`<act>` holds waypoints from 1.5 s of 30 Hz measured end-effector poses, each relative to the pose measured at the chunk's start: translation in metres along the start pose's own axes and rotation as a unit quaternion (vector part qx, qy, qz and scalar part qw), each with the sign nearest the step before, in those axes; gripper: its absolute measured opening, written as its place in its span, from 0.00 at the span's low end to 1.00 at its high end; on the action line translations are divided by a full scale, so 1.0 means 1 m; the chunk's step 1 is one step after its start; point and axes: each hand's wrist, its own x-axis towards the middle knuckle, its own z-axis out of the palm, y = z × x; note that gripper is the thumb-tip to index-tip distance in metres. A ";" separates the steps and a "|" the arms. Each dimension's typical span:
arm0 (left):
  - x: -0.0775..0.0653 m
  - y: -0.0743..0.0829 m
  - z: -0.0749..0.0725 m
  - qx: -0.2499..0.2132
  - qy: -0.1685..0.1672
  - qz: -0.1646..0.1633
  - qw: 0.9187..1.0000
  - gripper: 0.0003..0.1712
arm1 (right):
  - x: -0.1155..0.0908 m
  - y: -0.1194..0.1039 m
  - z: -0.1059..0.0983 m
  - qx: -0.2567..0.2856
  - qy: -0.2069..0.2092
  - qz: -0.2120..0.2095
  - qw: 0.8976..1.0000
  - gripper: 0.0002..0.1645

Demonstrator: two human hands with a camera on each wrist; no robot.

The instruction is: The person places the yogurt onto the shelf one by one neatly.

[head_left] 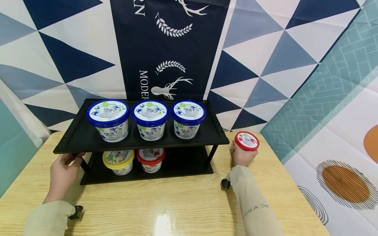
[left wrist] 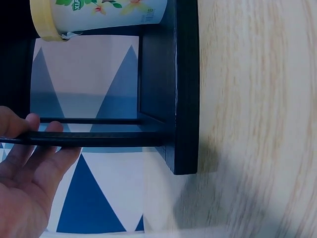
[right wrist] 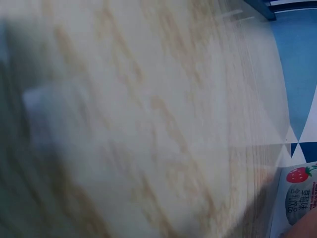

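My left hand (head_left: 62,174) is at the left end of a black two-tier rack (head_left: 189,160). In the left wrist view, its thumb and fingers are curled round the rack's thin side post (left wrist: 109,139). At the table's right side, my right hand (head_left: 242,157) grips a small tub with a red lid (head_left: 247,141). A strawberry picture shows on that tub's side (right wrist: 297,198) in the right wrist view. On the lower tier stand a yellow-lidded tub (head_left: 118,160) and another red-lidded tub (head_left: 151,157), partly hidden under the upper shelf.
Three larger blue-lidded tubs stand in a row on the upper shelf: left (head_left: 108,118), middle (head_left: 150,118) and right (head_left: 188,118). The rack rests on a wooden table (head_left: 130,206), close to a patterned wall covering (head_left: 165,49). Another patterned sheet (head_left: 330,137) hangs on the right.
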 end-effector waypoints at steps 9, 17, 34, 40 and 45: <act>0.001 0.001 -0.001 0.009 -0.006 -0.013 1.000 0.09 | 0.006 0.002 -0.003 -0.015 -0.011 0.000 1.000 0.64; 0.001 0.002 -0.001 0.004 -0.006 -0.009 1.000 0.08 | 0.005 0.002 -0.004 -0.029 -0.015 -0.001 0.999 0.63; 0.000 0.001 -0.001 0.005 -0.005 -0.008 1.000 0.10 | 0.006 0.004 -0.013 -0.014 -0.046 -0.024 0.999 0.62; 0.000 0.000 -0.001 0.003 -0.008 -0.015 1.000 0.09 | 0.011 0.007 -0.018 -0.027 -0.049 -0.021 0.998 0.63; -0.001 0.000 -0.001 0.002 -0.011 -0.015 1.000 0.09 | 0.011 0.008 -0.025 -0.038 -0.051 -0.027 0.998 0.63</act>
